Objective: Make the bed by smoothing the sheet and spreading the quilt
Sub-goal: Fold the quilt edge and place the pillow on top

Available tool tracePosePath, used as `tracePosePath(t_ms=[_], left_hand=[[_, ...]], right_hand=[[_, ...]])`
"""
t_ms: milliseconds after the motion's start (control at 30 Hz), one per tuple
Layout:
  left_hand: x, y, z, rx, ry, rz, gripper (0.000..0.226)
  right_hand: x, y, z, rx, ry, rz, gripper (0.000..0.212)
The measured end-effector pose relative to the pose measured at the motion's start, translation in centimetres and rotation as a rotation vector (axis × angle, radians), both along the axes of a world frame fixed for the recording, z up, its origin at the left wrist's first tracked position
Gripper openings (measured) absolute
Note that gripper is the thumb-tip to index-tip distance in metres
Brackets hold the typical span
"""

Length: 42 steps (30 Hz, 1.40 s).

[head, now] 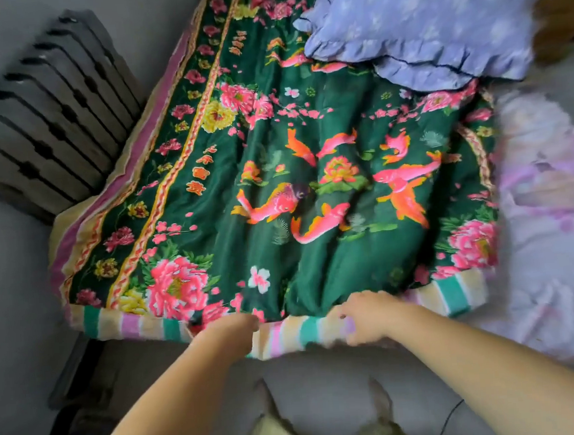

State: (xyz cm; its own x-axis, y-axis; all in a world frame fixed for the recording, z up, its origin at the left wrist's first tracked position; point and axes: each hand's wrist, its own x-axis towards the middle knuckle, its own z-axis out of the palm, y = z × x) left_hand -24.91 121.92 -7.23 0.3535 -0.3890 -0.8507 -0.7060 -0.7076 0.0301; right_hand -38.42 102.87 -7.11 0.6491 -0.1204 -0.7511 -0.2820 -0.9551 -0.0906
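Green satin-like cloth, printed with pink fish and peonies, covers the top of the quilt (309, 167), which lies spread over the left and middle of the bed with its striped hem at the near edge. Both hands grip that hem: the left hand (232, 328) is curled round the striped border, and the right hand (365, 314) has its fingers bent over the same border just beside it, though motion blur leaves it unclear how firmly either one pinches.

The quilt looks padded and soft, with long lengthwise folds running up from the hem, so it will likely drape and bunch rather than hold a shape. The smooth top may slide easily over what lies beneath. The hem seems the best place to take hold, with the hands moved well apart toward the corners so a pull flattens the folds evenly.

To the right a pale pink and lilac sheet (548, 196) is uncovered, so the quilt has more of the bed to cover. A lilac frilled pillow (428, 24) rests on the quilt's far end. A dark ribbed radiator (38, 123) stands left of the bed.
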Motion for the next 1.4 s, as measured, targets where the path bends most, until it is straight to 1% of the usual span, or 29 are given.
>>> tracePosePath(t_ms=[100,200,300,367,500,567,667,767,900,1033,1167,1233,1267,1333,1400], left_hand=[[-3.0,-5.4,0.5,-0.078,-0.043,-0.030,0.046],[-5.9,-10.5,1.3,-0.187,-0.082,-0.015,0.049],[-8.9,-15.3,2.4,-0.248,-0.046,-0.029,0.053],[-10.7,-18.2,3.3,-0.256,-0.034,-0.092,0.052],[-12.2,-22.6,4.0,-0.263,-0.015,-0.140,0.055],[-12.9,-25.0,4.1,-0.287,-0.002,-0.167,0.052],[-14.5,-28.4,4.1,-0.371,0.002,-0.178,0.044],[-16.3,-31.9,3.0,-0.395,0.029,-0.199,0.041],[-17.7,-36.5,0.5,-0.416,0.086,-0.077,0.049],[-19.1,-42.6,-2.4,-0.472,0.082,0.113,0.048],[-20.9,-49.7,-7.5,-0.478,-0.034,0.284,0.056],[-21.6,-52.3,-9.7,-0.471,-0.111,0.324,0.061],[-21.8,-53.3,-10.4,-0.448,-0.145,0.338,0.067],[-22.1,-54.9,-12.2,-0.339,-0.192,0.376,0.085],[-22.1,-55.8,-13.7,-0.227,-0.197,0.389,0.104]], right_hand=[[-4.7,-5.0,-0.2,0.115,-0.041,-0.136,0.041],[-8.9,-10.4,0.2,0.076,-0.046,-0.198,0.031],[-12.5,-15.5,1.6,0.001,-0.019,-0.264,0.031],[-14.6,-18.5,2.8,-0.038,-0.047,-0.340,0.029],[-17.0,-21.4,4.4,-0.029,-0.078,-0.497,0.030],[-18.3,-22.3,4.5,-0.029,-0.093,-0.551,0.030],[-19.5,-23.7,3.8,-0.027,-0.104,-0.567,0.032],[-20.1,-25.9,2.7,0.024,-0.097,-0.638,0.033],[-19.7,-30.4,-0.2,0.098,-0.117,-0.737,0.039],[-18.2,-37.1,-4.9,0.145,-0.155,-0.808,0.043],[-16.4,-43.3,-10.0,0.213,-0.132,-0.916,0.049],[-15.4,-45.1,-11.8,0.244,-0.120,-0.945,0.052],[-14.8,-45.7,-12.5,0.259,-0.127,-0.987,0.054],[-13.6,-47.0,-14.1,0.355,-0.142,-1.141,0.058],[-12.2,-47.3,-15.0,0.539,-0.151,-1.347,0.066]])
